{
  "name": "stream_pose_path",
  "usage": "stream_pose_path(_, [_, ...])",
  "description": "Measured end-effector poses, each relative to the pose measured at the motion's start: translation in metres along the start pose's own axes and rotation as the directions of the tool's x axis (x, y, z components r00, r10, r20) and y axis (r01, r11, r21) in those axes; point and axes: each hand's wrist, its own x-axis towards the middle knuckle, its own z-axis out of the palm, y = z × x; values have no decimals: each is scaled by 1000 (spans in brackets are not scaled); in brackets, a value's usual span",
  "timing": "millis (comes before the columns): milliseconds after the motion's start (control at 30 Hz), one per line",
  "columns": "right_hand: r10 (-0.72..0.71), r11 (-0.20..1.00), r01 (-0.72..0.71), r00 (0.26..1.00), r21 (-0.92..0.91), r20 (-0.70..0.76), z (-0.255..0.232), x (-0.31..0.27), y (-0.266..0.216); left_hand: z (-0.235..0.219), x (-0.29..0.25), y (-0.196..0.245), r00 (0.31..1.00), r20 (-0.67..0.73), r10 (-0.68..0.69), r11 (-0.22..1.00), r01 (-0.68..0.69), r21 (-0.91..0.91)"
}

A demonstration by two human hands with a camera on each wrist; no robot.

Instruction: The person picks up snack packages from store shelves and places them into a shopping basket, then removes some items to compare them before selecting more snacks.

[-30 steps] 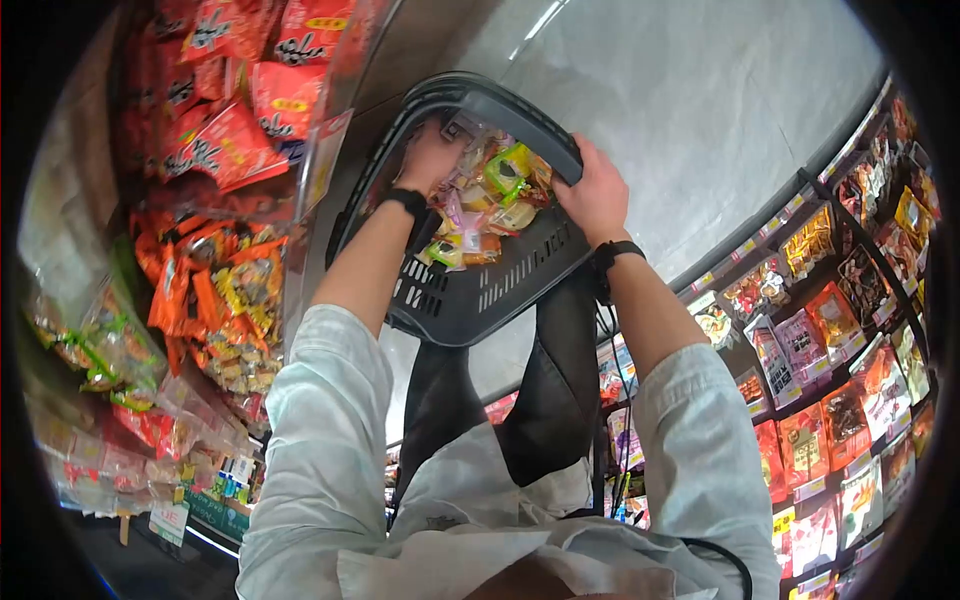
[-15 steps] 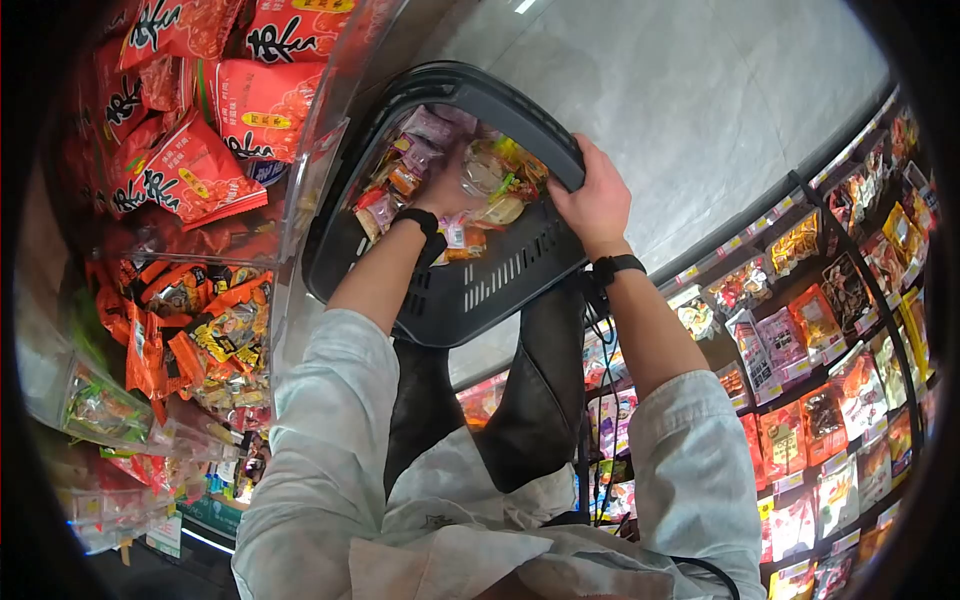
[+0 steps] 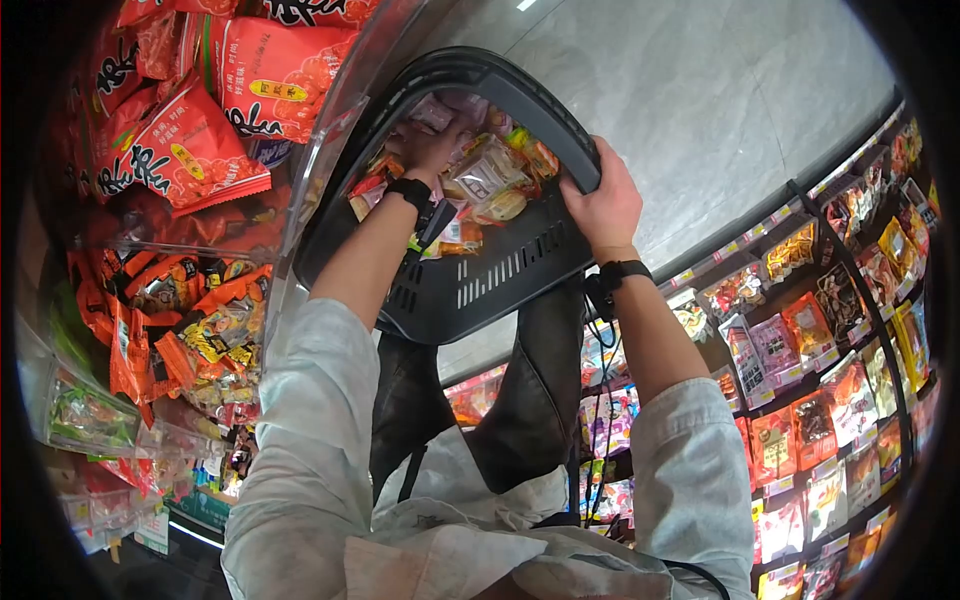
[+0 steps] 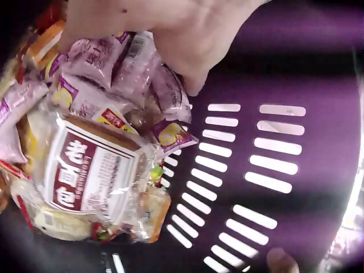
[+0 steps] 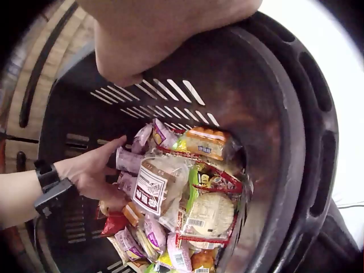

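Observation:
A dark plastic shopping basket (image 3: 420, 310), tilted in front of the legs, holds a heap of wrapped snacks. My right hand (image 3: 603, 200) grips its rim at the right, thumb on the inner side. Down inside the basket is my left hand (image 5: 94, 173), its thumb and fingers spread around several small purple packets (image 4: 136, 68). They touch these packets, and in the left wrist view the hand covers some of them. Beside them lies a clear bread packet (image 4: 94, 170) with a white and dark red label. A round pale cake in clear wrap (image 5: 210, 213) is further over.
Clear bins at the left hold red snack bags (image 3: 190, 160) and orange-wrapped snacks (image 3: 170, 320). A curved shelf rack (image 3: 845, 350) with rows of hanging packets stands at the right. Grey floor (image 3: 700, 90) lies beyond the basket. Black cables (image 3: 600, 420) hang near the right wrist.
My left hand has moved among the snacks, over the purple packets, and the bread packet now shows plainly. The basket has shifted slightly left in view; the right hand stays on its rim.

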Motion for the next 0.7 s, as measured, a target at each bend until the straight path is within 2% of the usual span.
stream_pose_path(67, [-2, 1000, 3, 1000, 9, -11, 0, 2, 1, 1, -18, 26, 988, -82, -129, 980, 114, -165])
stream_pose_path(100, [-11, 1000, 12, 1000, 18, -24, 0, 4, 3, 6, -22, 43, 975, -38, -219, 945, 202, -259])
stream_pose_path(200, [-9, 999, 10, 999, 33, -38, 0, 3, 7, 36, 27, 28, 988, 111, -109, 977, 127, -169])
stream_pose_path(233, [6, 999, -5, 999, 31, -37, -1, 3, 8, 34, 38, 31, 971, 233, 44, 998, -52, 31])
stream_pose_path(267, [24, 999, -23, 999, 32, -39, -1, 2, 9, 32, 49, 34, 911, 377, 167, 944, -257, 205])
stream_pose_path(333, [23, 999, -21, 998, 41, -54, -3, 0, 5, 33, 64, 33, 816, 513, 267, 711, -526, 466])
stream_pose_path(367, [19, 999, -16, 998, 49, -59, -3, 0, 4, 35, 68, 30, 818, 496, 290, 583, -562, 586])
stream_pose_path(400, [3, 998, 1, 998, 57, -70, -2, 1, 4, 40, 68, 32, 907, 347, 238, 663, -413, 624])
stream_pose_path(433, [-13, 998, 18, 997, 62, -80, -1, 1, 5, 44, 64, 37, 966, 187, 177, 739, -256, 623])
stream_pose_path(467, [-24, 997, 30, 996, 68, -91, 0, 0, 7, 59, 57, 46, 995, -72, -65, 910, 88, 406])
stream_pose_path(500, [-19, 998, 25, 996, 64, -83, -2, -1, 7, 60, 46, 54, 962, -165, -218, 933, 255, 252])
stream_pose_path(533, [-16, 998, 21, 997, 61, -73, -3, 0, 6, 60, 34, 63, 896, -253, -365, 917, 393, 72])
stream_pose_path(600, [-9, 999, 11, 999, 51, -51, -3, -2, 8, 39, 4, 77, 882, -275, -383, 914, 405, 27])
stream_pose_path(700, [-3, 999, 4, 999, 40, -36, -2, -2, 10, 33, -6, 53, 937, -266, -225, 951, 271, 150])
